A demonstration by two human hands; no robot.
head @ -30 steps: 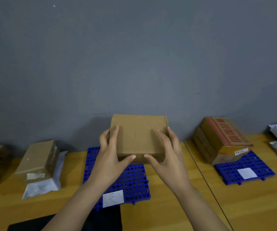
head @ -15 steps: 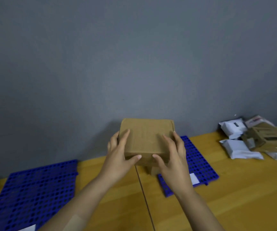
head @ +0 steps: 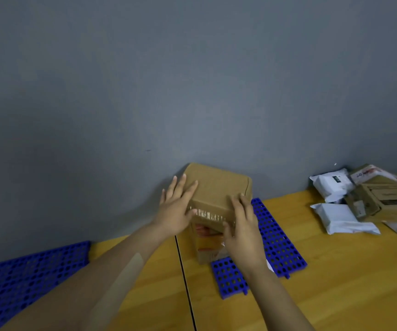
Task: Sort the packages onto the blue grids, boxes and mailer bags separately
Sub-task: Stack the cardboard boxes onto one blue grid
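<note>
Top box (head: 219, 187): plain brown carton, atop the box stack (head: 207, 247) at the left end of the right grid (head: 278, 244). Can't tell if it's fully seated.
L hand (head: 176, 211): fingers straight and spread, flat on the box's top by its left edge, thumb against the near face. It presses, not wrapped round.
R hand (head: 242, 225): fingers bent over the near-right top edge, thumb on the near face below, pinching that corner.
Handling (judged): stiff cardboard that keeps its shape, prob. light-ish since fingertips alone manage it. The shiny tape strip (head: 207, 215) on the near face is likely slick; the matte top grips better.
Where to hold: two opp. sides, both hands, box kept level, off the tape.
Risk: stack looks tall and narrow on the right grid, so an off-centre landing could tip it.
Mailer bags (head: 335, 218): white, soft, piled w/ another carton (head: 381, 201) well right of the right grid, not yet sorted.
Left grid (head: 25, 278): well left of the right grid, prob. meant for the bags.
</note>
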